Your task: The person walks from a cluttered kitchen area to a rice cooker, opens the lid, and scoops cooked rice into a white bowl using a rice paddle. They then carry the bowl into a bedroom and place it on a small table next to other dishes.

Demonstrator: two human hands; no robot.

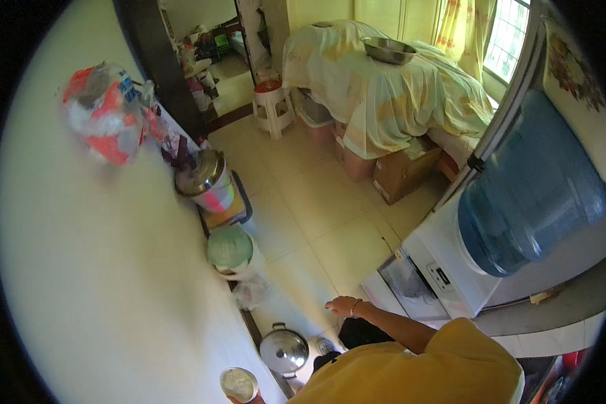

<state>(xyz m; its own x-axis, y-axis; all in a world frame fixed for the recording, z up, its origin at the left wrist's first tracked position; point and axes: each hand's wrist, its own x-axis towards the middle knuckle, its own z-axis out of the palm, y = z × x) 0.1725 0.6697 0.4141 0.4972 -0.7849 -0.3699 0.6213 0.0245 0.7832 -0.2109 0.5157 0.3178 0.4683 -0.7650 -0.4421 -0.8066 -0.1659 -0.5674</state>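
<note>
My left hand is at the bottom edge, mostly cut off by the frame. It grips a small round bowl filled with something pale that may be rice or flour. The bowl is close to the white wall. My right hand, with a bracelet at its wrist, reaches out over the tiled floor. It holds nothing, and its fingers are loosely bent and apart. Below and left of it, a lidded metal pot with loop handles stands low beside the wall.
A white water dispenser with a blue water bottle stands on my right. Along the left wall are a green-topped bucket and a metal-lidded container. Ahead are a plastic stool, a cardboard box and a cloth-covered bed.
</note>
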